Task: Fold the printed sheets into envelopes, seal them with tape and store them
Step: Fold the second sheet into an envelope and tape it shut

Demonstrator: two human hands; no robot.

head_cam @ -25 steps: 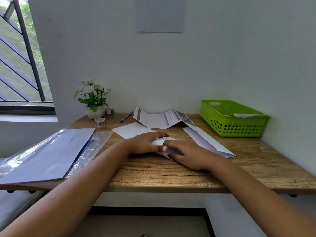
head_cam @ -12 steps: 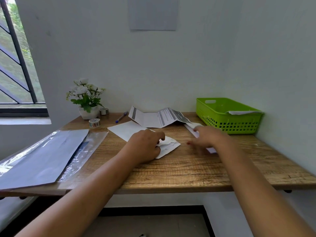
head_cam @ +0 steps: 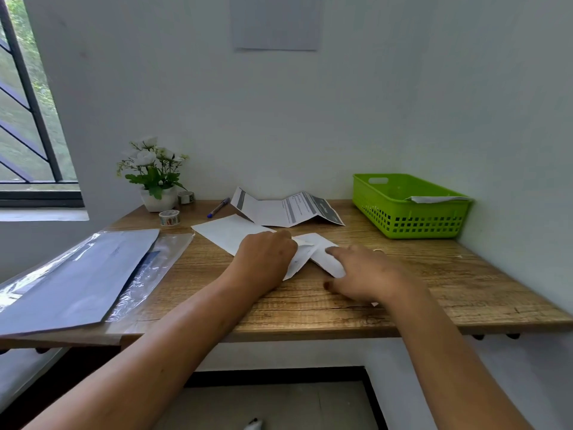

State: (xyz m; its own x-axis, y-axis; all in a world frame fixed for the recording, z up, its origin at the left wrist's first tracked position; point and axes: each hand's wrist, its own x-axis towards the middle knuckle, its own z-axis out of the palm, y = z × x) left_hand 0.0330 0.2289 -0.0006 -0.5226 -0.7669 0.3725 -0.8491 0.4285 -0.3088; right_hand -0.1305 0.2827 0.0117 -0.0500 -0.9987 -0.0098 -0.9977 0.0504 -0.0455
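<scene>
A small folded white sheet [head_cam: 305, 254] lies in the middle of the wooden table [head_cam: 465, 274]. My left hand [head_cam: 266, 259] sits on its left part, fingers curled over the paper's upper edge. My right hand [head_cam: 362, 274] presses flat on a second, long folded sheet [head_cam: 330, 263] that touches the first; most of that sheet is hidden under the palm. Behind them lie a plain white sheet [head_cam: 223, 232] and a printed sheet [head_cam: 279, 211] creased in zigzags. A patterned tape roll [head_cam: 169, 217] stands at the back left. The green basket [head_cam: 412, 218] at the back right holds a white paper [head_cam: 434, 199].
A grey sheet on a clear plastic sleeve [head_cam: 77, 280] covers the table's left end and overhangs the edge. A flower pot [head_cam: 155, 181], a second tape roll [head_cam: 186, 197] and a blue pen [head_cam: 218, 207] stand near the back wall. Walls close the back and right side.
My right hand left the small folded sheet, reached right to the long folded sheet, and has drawn it back against the small one. My left hand stayed on the small sheet.
</scene>
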